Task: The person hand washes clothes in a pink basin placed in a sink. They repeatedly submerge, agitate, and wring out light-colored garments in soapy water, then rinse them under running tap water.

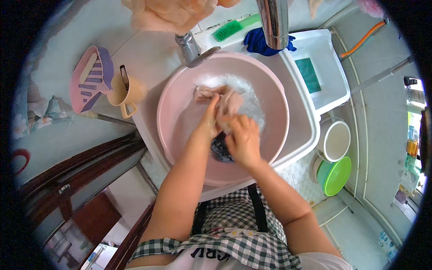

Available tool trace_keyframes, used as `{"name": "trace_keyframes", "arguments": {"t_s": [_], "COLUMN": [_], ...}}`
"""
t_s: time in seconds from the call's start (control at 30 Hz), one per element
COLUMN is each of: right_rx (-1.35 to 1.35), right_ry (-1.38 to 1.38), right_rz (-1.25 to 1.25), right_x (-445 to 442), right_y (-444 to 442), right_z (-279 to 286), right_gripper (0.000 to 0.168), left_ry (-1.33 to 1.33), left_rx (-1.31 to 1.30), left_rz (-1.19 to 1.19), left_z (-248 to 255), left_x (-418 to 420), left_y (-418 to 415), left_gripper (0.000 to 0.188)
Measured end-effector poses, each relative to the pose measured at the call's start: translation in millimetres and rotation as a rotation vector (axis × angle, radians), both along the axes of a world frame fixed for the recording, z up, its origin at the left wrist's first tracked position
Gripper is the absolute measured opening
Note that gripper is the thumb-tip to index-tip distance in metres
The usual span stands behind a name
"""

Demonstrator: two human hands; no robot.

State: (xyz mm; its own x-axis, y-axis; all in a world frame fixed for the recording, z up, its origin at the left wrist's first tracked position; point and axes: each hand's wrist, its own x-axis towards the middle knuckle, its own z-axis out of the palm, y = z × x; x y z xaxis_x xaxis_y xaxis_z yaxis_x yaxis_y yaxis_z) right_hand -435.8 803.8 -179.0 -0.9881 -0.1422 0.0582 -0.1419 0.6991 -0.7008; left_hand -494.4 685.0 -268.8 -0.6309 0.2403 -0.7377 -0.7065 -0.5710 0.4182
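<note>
A pale pink cloth (229,101), partly blurred, is held above soapy water in a round pink plastic basin (168,101). My left hand (212,118) grips it from the left, thumb up. On the other side my right hand (243,140) has curled fingers closed on the cloth's lower part. A dark, wet piece of fabric (221,150) lies in the water beneath my wrists, partly covered by my hands. White suds (229,80) float along the far side of the basin.
The basin sits in a white sink (305,135) under a metal faucet (189,50). Left are a beige mug (118,91) and a pink-purple soap dish (79,96). Behind lie a green brush (229,30) and blue cloth (260,44). Buckets (335,141) and a green basin (337,177) stand lower right.
</note>
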Motion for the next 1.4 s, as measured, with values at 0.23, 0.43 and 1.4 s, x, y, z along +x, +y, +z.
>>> {"name": "trace_keyframes", "arguments": {"t_s": [0.23,0.43,1.4], "right_rx": [-0.278,-0.63,0.448], "right_ry": [-0.059,-0.279,-0.265], "right_rz": [-0.093,-0.426,0.088], "right_x": [16,-42,-44], "right_y": [-26,16,34], "right_z": [14,-36,-101], "right_gripper": [0.046,0.025,0.052], "left_ry": [0.665,0.093,0.058], "left_rx": [-0.525,0.155,-0.654], "left_rz": [-0.172,0.227,0.048], "left_z": [32,58,20], "left_x": [0,13,3], "left_y": [19,42,-6], "left_gripper": [0.024,0.031,0.055]}}
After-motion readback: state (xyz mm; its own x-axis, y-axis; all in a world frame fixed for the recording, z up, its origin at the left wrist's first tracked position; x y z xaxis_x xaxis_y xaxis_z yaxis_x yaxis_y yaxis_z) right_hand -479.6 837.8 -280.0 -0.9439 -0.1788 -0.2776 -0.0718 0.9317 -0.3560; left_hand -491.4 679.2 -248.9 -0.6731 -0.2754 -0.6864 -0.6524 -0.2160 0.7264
